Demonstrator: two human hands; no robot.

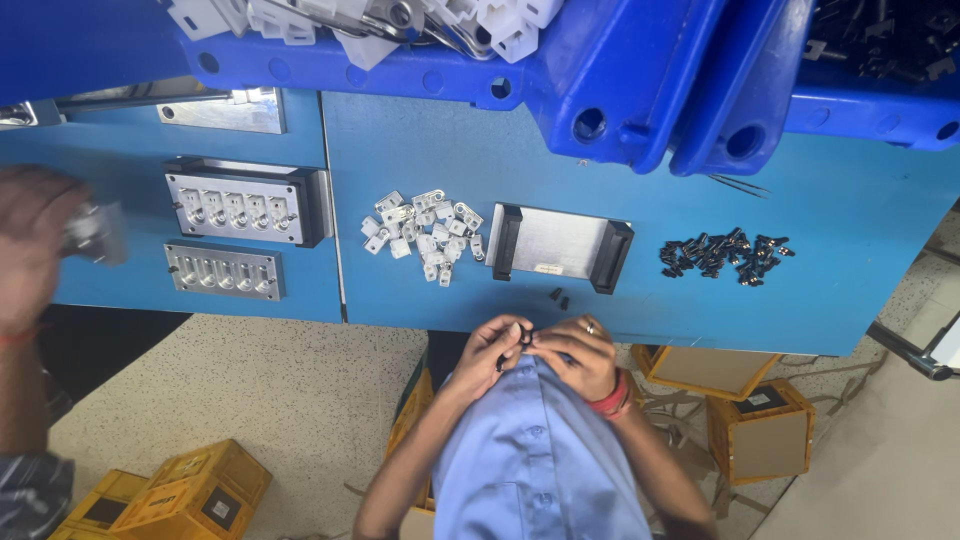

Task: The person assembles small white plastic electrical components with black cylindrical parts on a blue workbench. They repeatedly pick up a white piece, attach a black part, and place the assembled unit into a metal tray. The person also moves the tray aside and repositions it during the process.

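Fingertips of your left hand (490, 350) and right hand (580, 352) pinch one small black part (525, 337) together; seat it squarely, I judge, before reaching to the bench (800, 300).

Table (860, 215): bins (620, 80) along back edge, parts inside.
Middle: plate (560, 245).
Left of plate: clip pile (420, 232).
Right of plate: screw pile (725, 255), well apart.
Just before plate: two bits (560, 296).
Far left: top jig (245, 203), low jig (225, 270) right before it.
Left of jigs: other person's hand (30, 240) at table end.
Near edge, before plate: left hand (488, 352) and right hand (585, 350) touching, small part (525, 338) pinched between them.
Floor under table: boxes (760, 420) right, more boxes (190, 490) left.
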